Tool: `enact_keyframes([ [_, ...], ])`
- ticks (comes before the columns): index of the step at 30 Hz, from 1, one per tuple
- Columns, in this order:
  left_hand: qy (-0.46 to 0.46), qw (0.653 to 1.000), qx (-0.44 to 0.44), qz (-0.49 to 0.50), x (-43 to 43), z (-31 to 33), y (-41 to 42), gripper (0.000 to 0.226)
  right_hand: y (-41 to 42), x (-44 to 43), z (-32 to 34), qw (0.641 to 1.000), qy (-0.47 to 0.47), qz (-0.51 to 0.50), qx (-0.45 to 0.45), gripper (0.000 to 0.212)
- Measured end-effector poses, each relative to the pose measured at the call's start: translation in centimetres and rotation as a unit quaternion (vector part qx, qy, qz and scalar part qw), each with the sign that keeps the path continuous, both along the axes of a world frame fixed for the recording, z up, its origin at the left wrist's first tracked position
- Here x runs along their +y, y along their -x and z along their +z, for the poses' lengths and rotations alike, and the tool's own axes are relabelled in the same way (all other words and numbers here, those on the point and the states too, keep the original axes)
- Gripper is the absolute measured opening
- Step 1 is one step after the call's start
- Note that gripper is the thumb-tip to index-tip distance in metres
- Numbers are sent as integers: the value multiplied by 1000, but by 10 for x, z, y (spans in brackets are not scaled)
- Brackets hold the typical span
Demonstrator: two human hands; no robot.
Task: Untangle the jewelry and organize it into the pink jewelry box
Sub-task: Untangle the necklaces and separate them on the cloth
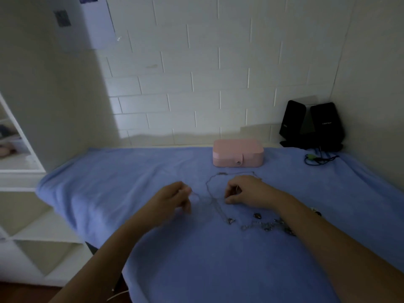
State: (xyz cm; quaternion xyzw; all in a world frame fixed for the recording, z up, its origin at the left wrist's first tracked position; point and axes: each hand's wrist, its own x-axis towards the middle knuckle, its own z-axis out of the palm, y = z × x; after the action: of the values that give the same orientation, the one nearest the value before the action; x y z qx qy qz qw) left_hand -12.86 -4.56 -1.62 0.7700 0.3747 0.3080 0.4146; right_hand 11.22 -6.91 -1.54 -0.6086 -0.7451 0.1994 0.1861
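Observation:
A thin silver necklace chain (210, 189) lies looped on the blue towel (131, 178), with a small pendant (230, 220) at its near end. My left hand (172, 199) pinches the chain's left strand. My right hand (247, 190) has its fingers curled round the chain's right side. The pink jewelry box (238, 153) stands closed with its snap tab fastened, beyond the hands near the wall. A charm bracelet (264, 225) and a dark stone pendant (257, 215) lie under my right forearm, partly hidden.
Two black speakers (312, 125) stand in the back right corner, their cables (319, 159) trailing onto the towel. White shelving (19, 193) is at the left. The brick wall runs right behind the table.

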Motion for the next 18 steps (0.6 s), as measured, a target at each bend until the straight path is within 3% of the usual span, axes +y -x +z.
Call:
enact_keyframes([
  [2, 105, 984, -143, 32, 2, 15, -3, 31, -1, 1, -2, 1000, -6, 8, 1, 6],
  [5, 150, 962, -228, 30, 9, 37, -2, 30, -2, 0, -3, 1000, -6, 11, -6, 4],
  [12, 168, 943, -286, 4, 20, 73, -10, 30, -3, 2, -3, 999, -16, 28, -1, 14],
  [18, 152, 942, -298, 39, 20, 106, -29, 27, 0, -3, 1, 990, 43, 68, 117, 17],
])
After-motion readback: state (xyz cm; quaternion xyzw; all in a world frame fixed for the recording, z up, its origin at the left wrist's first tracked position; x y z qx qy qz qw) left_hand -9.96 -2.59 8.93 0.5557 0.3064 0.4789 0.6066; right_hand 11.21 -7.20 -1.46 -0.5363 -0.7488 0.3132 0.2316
